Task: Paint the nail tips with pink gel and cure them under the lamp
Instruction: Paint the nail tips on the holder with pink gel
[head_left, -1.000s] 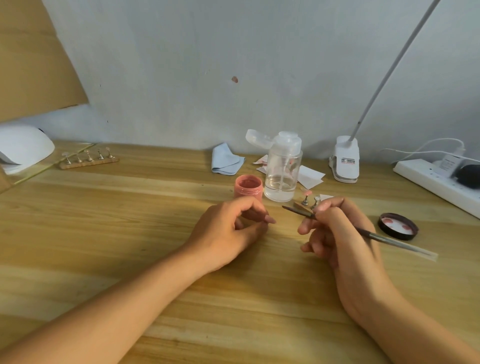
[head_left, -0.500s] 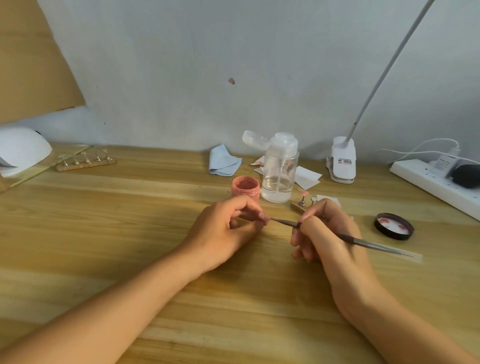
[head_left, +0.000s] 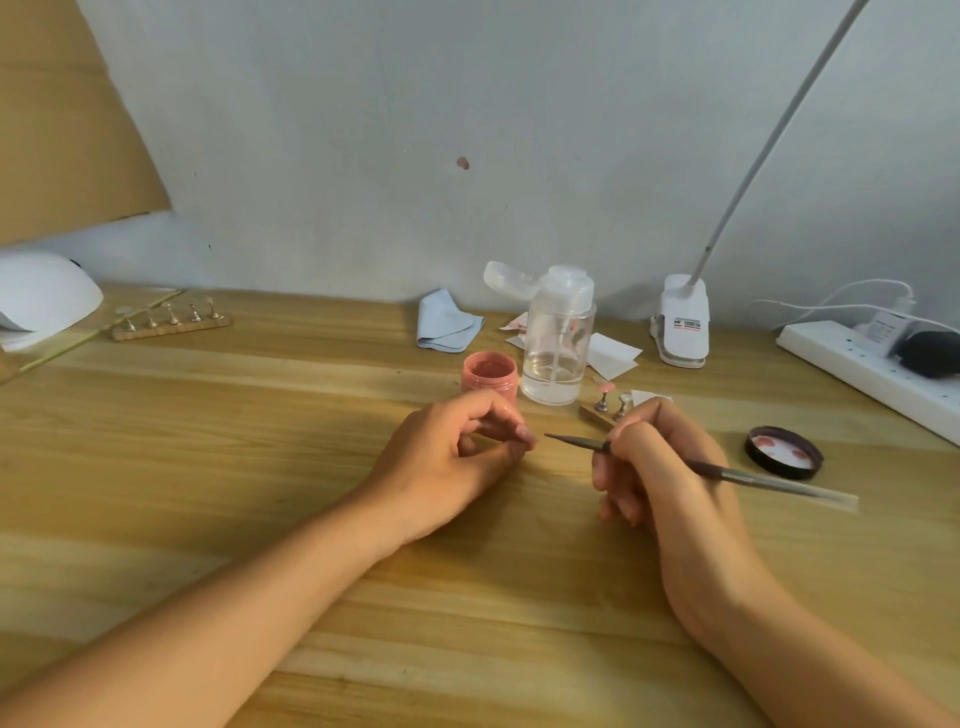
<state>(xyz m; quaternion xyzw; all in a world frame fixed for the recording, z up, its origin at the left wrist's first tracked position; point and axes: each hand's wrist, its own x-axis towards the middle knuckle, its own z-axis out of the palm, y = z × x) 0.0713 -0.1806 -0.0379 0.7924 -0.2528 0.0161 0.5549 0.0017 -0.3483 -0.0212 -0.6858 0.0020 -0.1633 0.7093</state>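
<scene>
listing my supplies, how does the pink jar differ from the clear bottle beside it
The pink gel jar is short and opaque; the clear pump bottle is taller and see-through. The jar has no lid on; the bottle has its pump top on, flip cap swung back. The jar looks pink throughout; the bottle holds shallow clear liquid. Both stand upright, side by side, on the wooden table.
</scene>
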